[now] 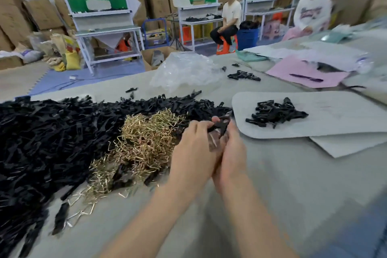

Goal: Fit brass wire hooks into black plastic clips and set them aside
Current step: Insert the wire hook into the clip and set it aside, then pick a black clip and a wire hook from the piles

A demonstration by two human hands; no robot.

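Both hands meet above the table's middle. My left hand (193, 148) and my right hand (232, 153) together grip one black plastic clip (219, 125) between their fingertips. Whether a hook sits in the clip is hidden by the fingers. A tangled heap of brass wire hooks (142, 142) lies just left of my hands. Behind and left of it spreads a large pile of loose black clips (52, 136). To the right, a small pile of clips (274, 114) rests on a grey board (335, 115).
A crumpled clear plastic bag (184, 71) lies at the back of the table. Pink paper (293, 71) with a pen (305, 77) and other sheets lie at the far right. Two people sit beyond the table near white shelving racks (100, 14) and cardboard boxes.
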